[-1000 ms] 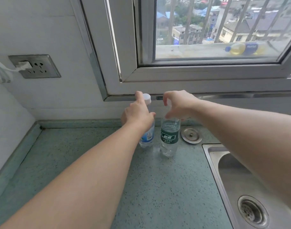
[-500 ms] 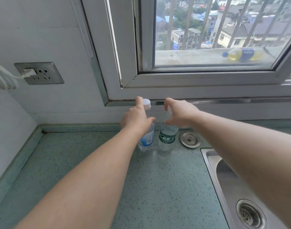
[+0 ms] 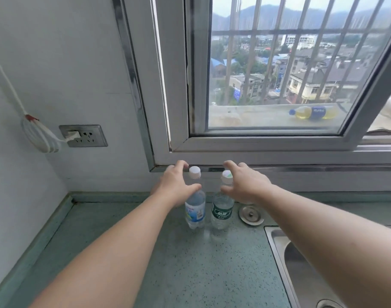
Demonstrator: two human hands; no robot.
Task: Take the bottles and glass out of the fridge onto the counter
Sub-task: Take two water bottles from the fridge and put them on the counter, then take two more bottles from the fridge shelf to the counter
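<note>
Two clear water bottles stand upright side by side on the green speckled counter (image 3: 190, 267) near the back wall under the window. The blue-label bottle (image 3: 195, 210) is on the left, the green-label bottle (image 3: 222, 211) on the right, both with white caps. My left hand (image 3: 175, 185) sits just left of the blue-label bottle, fingers spread, thumb still near its shoulder. My right hand (image 3: 245, 183) is beside the green-label bottle with its fingers apart and off the cap. No fridge or glass is in view.
A steel sink (image 3: 301, 270) fills the right front, with a round metal sink plug (image 3: 250, 215) on the counter beside the bottles. A wall socket (image 3: 83, 136) with a white coiled cable is on the left wall. A yellow drink bottle (image 3: 312, 112) lies outside on the window ledge.
Both hands have opened and let go of the two bottles, which now stand on the counter. The head has tilted up, showing more of the window.
</note>
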